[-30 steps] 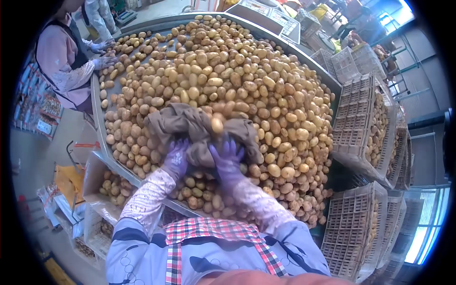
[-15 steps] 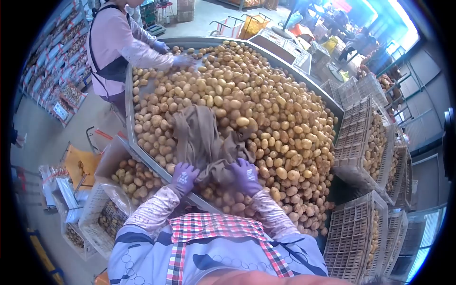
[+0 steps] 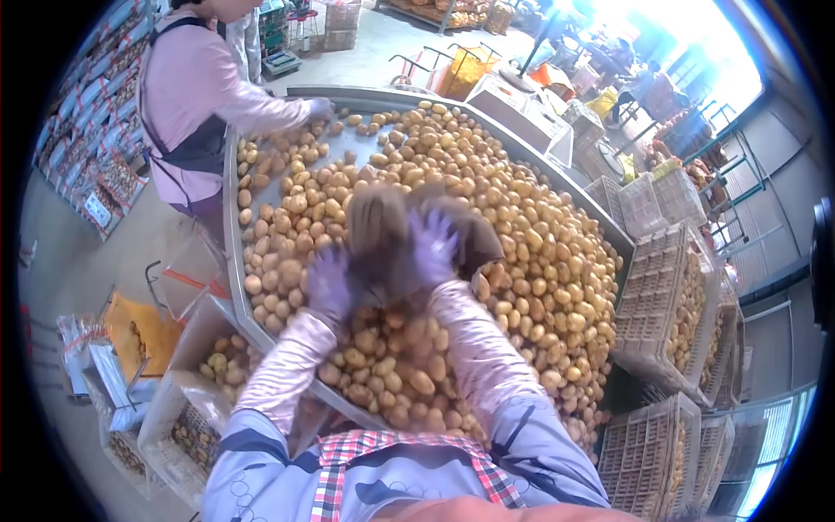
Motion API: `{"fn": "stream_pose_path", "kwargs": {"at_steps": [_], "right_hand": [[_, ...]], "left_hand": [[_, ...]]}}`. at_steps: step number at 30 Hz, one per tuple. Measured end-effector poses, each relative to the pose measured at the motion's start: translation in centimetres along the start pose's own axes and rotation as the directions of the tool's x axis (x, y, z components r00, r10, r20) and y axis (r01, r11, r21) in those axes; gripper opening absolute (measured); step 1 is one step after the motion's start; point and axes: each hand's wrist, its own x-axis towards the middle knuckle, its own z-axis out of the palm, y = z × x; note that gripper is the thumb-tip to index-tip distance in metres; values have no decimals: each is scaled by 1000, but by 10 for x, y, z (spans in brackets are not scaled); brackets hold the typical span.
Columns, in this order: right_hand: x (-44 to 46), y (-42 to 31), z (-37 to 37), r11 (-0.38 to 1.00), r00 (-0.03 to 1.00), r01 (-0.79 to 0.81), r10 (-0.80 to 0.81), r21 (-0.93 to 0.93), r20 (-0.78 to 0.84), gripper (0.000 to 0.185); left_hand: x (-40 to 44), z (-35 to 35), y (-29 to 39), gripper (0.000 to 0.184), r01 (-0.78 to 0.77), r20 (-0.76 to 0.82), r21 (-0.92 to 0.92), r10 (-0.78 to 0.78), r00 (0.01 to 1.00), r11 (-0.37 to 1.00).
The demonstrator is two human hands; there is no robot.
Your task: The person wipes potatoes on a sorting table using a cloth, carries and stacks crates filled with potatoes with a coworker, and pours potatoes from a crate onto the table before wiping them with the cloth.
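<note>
A bunched brown cloth [image 3: 378, 235] lies over the potatoes [image 3: 539, 261] in the middle of a metal sorting table [image 3: 233, 261]. My left hand [image 3: 329, 285], in a purple glove, is at the cloth's left edge and looks closed on it, though motion smears the fingers. On the cloth's right part is my right hand [image 3: 433, 245], also gloved and blurred, gripping the bunched fabric. Part of the cloth trails out to the right of that hand. Loose potatoes lie under my forearms and around the cloth.
Across the table's far left corner, a co-worker [image 3: 187, 96] reaches a gloved hand [image 3: 320, 109] toward potatoes. Plastic crates [image 3: 665, 300] of potatoes stand along the right side. At lower left are another crate [image 3: 178, 426] and an orange bag [image 3: 139, 331].
Both my hands have moved forward across the potatoes, and the cloth has bunched up and shifted with them. The co-worker's hands have drawn back, and more bare metal shows near that corner.
</note>
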Motion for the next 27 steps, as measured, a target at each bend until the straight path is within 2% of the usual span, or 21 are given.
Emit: {"fn": "stream_pose_path", "kwargs": {"at_steps": [1,2,3,4,7,11,12,15,16,19,21,22,23,24,25,26,27], "right_hand": [[-18,-5,35,993,990,96,-102,70,94,52],[-10,-20,41,998,985,-8,-4,70,172,55],[8,-33,40,992,967,-114,97,61,237,57],[13,-32,47,988,977,-82,54,130,207,57],[31,-26,96,999,998,-32,30,22,62,56],[67,-34,102,983,990,-113,98,145,104,52],[77,-35,108,992,994,-86,79,90,80,49],[102,-34,123,994,998,-21,14,106,67,47],[103,-35,123,996,999,-15,17,93,-27,41],[79,-35,106,971,998,-69,66,231,21,39],[48,-31,82,957,997,-52,34,284,67,40],[36,-24,65,965,990,-30,-6,259,139,40],[26,-12,54,833,975,-169,63,528,214,39],[16,1,45,612,944,-308,104,728,312,37],[9,18,29,543,922,-368,109,755,371,36],[2,34,13,471,897,-428,114,771,428,35],[1,48,-20,606,894,-404,106,685,434,34]], "left_hand": [[-12,41,-2,63,129,225,-2,-125,966,992],[4,25,13,62,101,292,104,-128,948,989],[33,25,7,64,66,286,156,-109,952,986],[46,31,8,65,41,320,196,-103,942,980],[77,19,19,69,24,486,245,-145,862,969],[108,46,-6,65,11,420,250,-118,900,968],[115,57,-13,64,21,384,299,-141,913,954],[130,67,-25,65,194,450,188,-260,854,963],[130,72,-30,62,161,439,213,-241,866,964],[121,88,-48,56,106,414,241,-201,888,965],[105,83,-49,55,111,426,181,-180,887,977],[90,77,-47,38,-24,219,153,-11,976,988],[85,78,-53,41,33,256,-43,-20,966,999],[79,85,-64,44,104,300,-237,-29,954,966],[68,88,-71,47,181,345,-416,-30,938,891],[60,40,-38,42,199,342,-604,26,939,772],[48,13,-23,40,243,336,-696,7,942,675]]}}
